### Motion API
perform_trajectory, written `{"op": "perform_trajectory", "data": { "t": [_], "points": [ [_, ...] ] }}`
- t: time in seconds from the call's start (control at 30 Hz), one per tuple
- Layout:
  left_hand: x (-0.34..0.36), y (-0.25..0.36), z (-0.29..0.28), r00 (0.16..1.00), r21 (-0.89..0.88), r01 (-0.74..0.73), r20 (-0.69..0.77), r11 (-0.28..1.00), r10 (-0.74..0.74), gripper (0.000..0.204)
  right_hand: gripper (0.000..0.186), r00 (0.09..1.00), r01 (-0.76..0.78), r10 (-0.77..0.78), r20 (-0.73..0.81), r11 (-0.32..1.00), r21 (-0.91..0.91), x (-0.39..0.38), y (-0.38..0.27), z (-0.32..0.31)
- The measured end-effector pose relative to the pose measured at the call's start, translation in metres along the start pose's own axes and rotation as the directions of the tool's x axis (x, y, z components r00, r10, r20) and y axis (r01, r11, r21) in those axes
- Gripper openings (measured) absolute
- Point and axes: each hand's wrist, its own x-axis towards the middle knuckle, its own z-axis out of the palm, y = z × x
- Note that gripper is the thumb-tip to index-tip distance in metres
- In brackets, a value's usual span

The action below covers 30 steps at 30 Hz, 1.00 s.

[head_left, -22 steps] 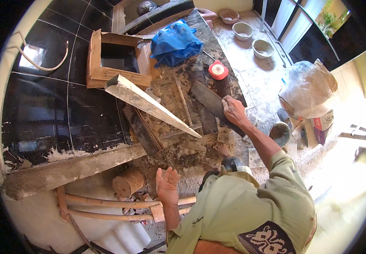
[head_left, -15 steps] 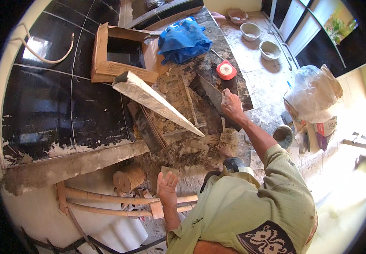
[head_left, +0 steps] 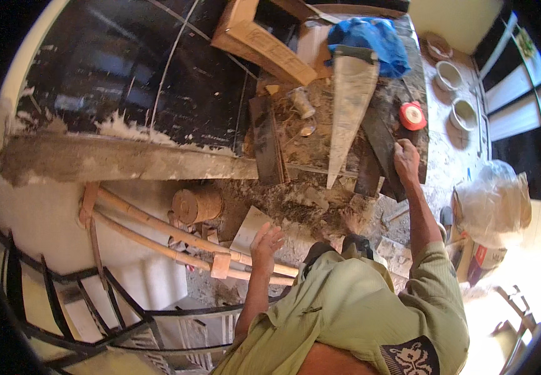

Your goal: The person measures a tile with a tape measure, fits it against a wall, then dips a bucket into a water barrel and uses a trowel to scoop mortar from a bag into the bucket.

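Note:
My right hand (head_left: 406, 161) is closed at the edge of a dark, flat tile strip (head_left: 383, 140) on the messy work surface. A red tape measure (head_left: 413, 116) lies just beyond that hand. Lower and to the left, my left hand (head_left: 265, 247) is empty, its fingers spread, over a pale tile piece (head_left: 250, 231). Between the hands' far sides, a long pale bar (head_left: 350, 103) smeared with cement narrows towards me; its broad end overlaps a blue plastic bag (head_left: 376, 44). More dark strips (head_left: 269, 140) are stacked left of the bar, near a silvery cup (head_left: 301, 103).
A cardboard box (head_left: 264, 47) sits on the black tiled counter (head_left: 120, 81). Wooden poles (head_left: 158, 234) run below the counter edge, by a round brown container (head_left: 196, 205). Buckets (head_left: 463, 115) stand at the far right, a plastic-covered sack (head_left: 492, 203) nearer. A black railing (head_left: 139, 309) is at lower left.
The view has turned, shifting the scene. The pale bar now overlaps the blue bag rather than the box, uncovering the silvery cup. My right hand stays at the dark strip; my left remains spread.

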Motion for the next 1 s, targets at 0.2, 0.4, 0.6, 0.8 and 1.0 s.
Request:
{"op": "perform_trajectory", "data": {
  "t": [0.2, 0.4, 0.6, 0.8, 1.0],
  "points": [
    [-0.002, -0.017, -0.003, 1.000, 0.005, 0.019, -0.009, 1.000, -0.019, 0.053, 0.022, 0.994, -0.088, 0.081, 0.075, 0.993, 0.084, -0.009, -0.005, -0.011],
    [0.002, -0.029, -0.015, 0.998, 0.062, 0.057, -0.017, 0.996, -0.056, 0.054, 0.021, 1.000, -0.020, 0.020, -0.011, 0.998, 0.053, 0.001, -0.004, 0.007],
    [0.003, -0.031, -0.024, 0.994, 0.045, 0.094, -0.056, 0.995, -0.092, 0.057, 0.021, 0.989, 0.084, -0.097, -0.113, 0.991, -0.109, 0.001, 0.007, 0.029],
    [0.006, -0.033, -0.030, 0.994, 0.136, 0.102, -0.041, 0.985, -0.098, 0.057, 0.025, 0.999, 0.035, -0.039, -0.019, 0.976, -0.216, -0.011, -0.007, 0.017],
    [0.016, -0.020, -0.038, 0.993, 0.330, 0.090, 0.045, 0.940, -0.110, 0.056, 0.024, 0.967, 0.036, -0.087, -0.241, 0.977, -0.209, -0.057, -0.016, -0.027]
  ]
}}
